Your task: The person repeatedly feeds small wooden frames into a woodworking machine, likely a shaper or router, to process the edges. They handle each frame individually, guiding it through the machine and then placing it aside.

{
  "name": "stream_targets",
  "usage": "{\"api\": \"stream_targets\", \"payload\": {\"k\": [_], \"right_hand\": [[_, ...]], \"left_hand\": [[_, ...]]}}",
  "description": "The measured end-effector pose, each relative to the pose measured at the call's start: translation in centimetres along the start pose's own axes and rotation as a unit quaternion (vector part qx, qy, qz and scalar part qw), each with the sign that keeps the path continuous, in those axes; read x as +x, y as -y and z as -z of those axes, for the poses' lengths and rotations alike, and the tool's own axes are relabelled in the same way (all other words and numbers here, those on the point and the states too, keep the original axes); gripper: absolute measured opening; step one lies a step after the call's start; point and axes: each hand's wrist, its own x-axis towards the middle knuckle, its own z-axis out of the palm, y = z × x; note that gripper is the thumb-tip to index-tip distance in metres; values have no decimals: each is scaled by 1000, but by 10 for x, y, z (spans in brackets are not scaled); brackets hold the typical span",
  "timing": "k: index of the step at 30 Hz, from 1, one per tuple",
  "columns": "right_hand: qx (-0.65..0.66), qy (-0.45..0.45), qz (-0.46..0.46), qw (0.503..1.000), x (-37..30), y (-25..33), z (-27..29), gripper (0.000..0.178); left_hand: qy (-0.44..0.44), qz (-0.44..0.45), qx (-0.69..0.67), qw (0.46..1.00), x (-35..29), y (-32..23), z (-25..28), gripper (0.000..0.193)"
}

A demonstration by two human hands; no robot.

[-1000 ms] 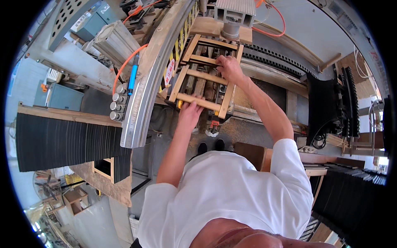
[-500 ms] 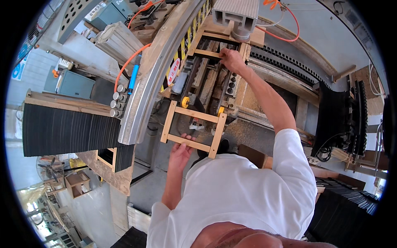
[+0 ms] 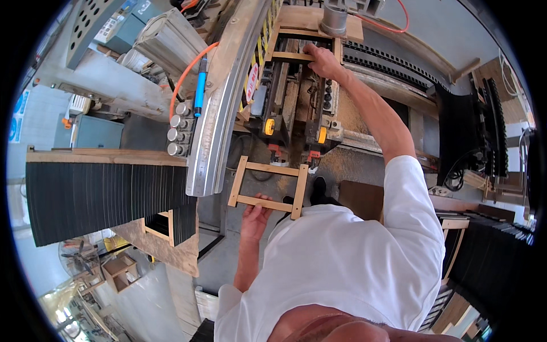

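My left hand (image 3: 256, 219) grips the near rail of a small light-wood frame (image 3: 272, 170), holding it above the floor in front of my body. The frame has two long side bars and two cross rails. My right hand (image 3: 326, 61) reaches far forward, its fingers closed around the near rail of a second wooden frame (image 3: 292, 56). That frame lies on the far end of the machine (image 3: 296, 100), under a metal cylinder (image 3: 334, 21). Some of my right fingertips are hidden behind the rail.
Yellow knobs (image 3: 269, 126) sit at the machine's near end, beside a silver metal beam (image 3: 212, 134). A stack of black-sided panels (image 3: 108, 194) stands at left; more dark frames (image 3: 484, 256) are stacked at right. Sawdust (image 3: 348, 109) covers part of the machine. An orange hose (image 3: 183, 80) curves near the beam.
The head view has shifted. The frame in my left hand now sits farther from the machine's near end. My right hand stays on the far frame's rail.
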Motion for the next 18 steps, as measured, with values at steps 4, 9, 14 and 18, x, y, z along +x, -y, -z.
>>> {"api": "stream_targets", "payload": {"k": [4, 9, 14, 18], "right_hand": [[-20, 11, 16, 1000, 1, 2, 1, 43], [-18, 23, 20, 999, -1, -1, 10, 45], [-31, 52, 31, 998, 1, 3, 15, 46], [-58, 42, 51, 996, 1, 0, 10, 47]], "left_hand": [[-17, 11, 10, 1000, 7, -5, 16, 34], [-31, -20, 16, 999, 12, -6, 25, 33], [-62, -55, 9, 997, 10, 14, 31, 34], [-117, -67, 22, 991, 10, 24, 34, 35]]}}
